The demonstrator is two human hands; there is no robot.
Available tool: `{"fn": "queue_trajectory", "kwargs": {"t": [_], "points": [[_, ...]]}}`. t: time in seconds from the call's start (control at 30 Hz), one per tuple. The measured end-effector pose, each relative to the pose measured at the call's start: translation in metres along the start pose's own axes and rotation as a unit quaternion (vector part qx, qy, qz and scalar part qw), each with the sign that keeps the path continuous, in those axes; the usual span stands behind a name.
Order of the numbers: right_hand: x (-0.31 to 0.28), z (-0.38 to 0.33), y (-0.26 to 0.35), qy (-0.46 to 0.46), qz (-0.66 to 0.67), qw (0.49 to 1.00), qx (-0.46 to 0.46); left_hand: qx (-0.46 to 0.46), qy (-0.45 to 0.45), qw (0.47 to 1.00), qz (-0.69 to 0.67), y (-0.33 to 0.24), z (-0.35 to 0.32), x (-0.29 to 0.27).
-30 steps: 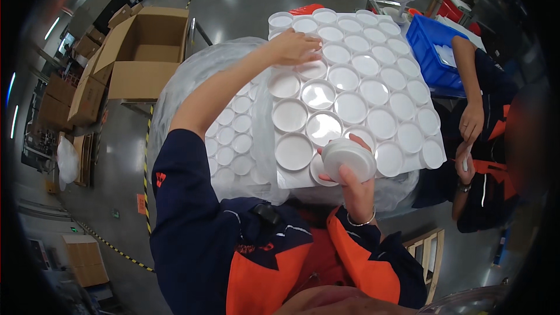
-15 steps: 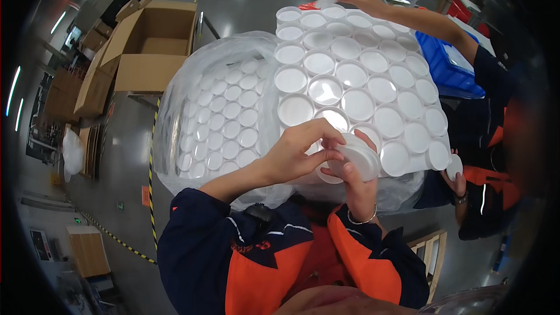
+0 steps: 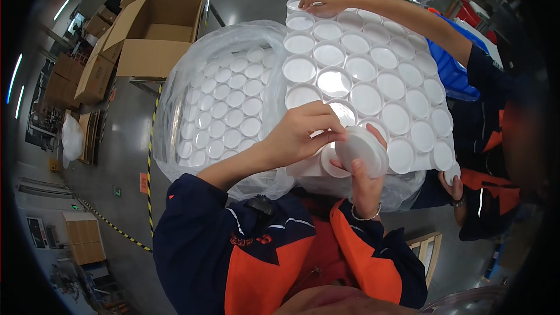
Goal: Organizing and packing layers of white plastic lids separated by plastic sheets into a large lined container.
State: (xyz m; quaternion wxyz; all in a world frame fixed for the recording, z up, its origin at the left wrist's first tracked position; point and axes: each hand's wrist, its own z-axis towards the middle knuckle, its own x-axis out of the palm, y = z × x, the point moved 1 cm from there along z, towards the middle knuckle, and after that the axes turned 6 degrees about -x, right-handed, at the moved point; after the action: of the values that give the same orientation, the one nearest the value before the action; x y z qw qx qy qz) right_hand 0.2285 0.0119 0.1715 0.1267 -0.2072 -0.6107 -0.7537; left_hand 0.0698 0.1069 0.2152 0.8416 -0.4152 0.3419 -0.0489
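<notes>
White sheeting (image 3: 300,167) is carrying rows of shallow round dishes (image 3: 398,119), with a co-worker's reaching hand (image 3: 326,3) now bending over the far left corner. Half a second ago that hand was holding a disc just past the far edge; whether it is gripping anything now cannot be told. Attention is seemingly shifting to that corner while the nearer discs are remaining in hand.

To the left, translucent plastic film (image 3: 165,146) is ballooning in soft creases around round white pieces (image 3: 219,108). Beyond it an open cardboard box (image 3: 151,58) is standing, its flat brown flap folding outward; at right, a smooth blue crate (image 3: 458,81) is showing partly behind the co-worker's arm (image 3: 414,17).

Over the sheet's near edge, the person's two hands are meeting. The right hand (image 3: 367,189) is curling around a stack of white discs (image 3: 363,150); the left hand (image 3: 306,131) is narrowing to a pinch at its left rim. Smooth and thin-edged, the discs are lying closely together, their number remaining unclear. A slim bracelet (image 3: 366,217) is circling the right wrist.
</notes>
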Motion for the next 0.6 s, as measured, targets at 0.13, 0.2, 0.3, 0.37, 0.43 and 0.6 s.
{"fn": "queue_trajectory", "kwargs": {"t": [0.13,0.2,0.3,0.37,0.43,0.6], "points": [[0.000,-0.001,0.000,-0.024,0.017,0.999,-0.012,0.006,-0.071,0.997,-0.031,-0.004,-0.001,0.006],[-0.003,-0.003,-0.005,-0.036,0.021,0.999,-0.015,-0.027,-0.062,0.996,-0.067,-0.005,-0.002,0.008],[-0.009,-0.005,-0.013,-0.027,-0.009,0.999,-0.016,-0.094,-0.032,0.986,-0.130,-0.005,0.000,0.005],[-0.004,-0.002,-0.008,-0.050,0.019,0.998,-0.029,-0.116,-0.048,0.981,-0.148,0.007,0.005,-0.006],[-0.004,0.000,-0.006,-0.049,0.021,0.998,-0.024,-0.113,-0.172,0.972,-0.117,0.048,0.028,-0.035],[-0.004,-0.008,-0.007,-0.022,0.020,1.000,-0.005,0.027,-0.206,0.933,0.295,0.152,0.104,-0.111]]}}
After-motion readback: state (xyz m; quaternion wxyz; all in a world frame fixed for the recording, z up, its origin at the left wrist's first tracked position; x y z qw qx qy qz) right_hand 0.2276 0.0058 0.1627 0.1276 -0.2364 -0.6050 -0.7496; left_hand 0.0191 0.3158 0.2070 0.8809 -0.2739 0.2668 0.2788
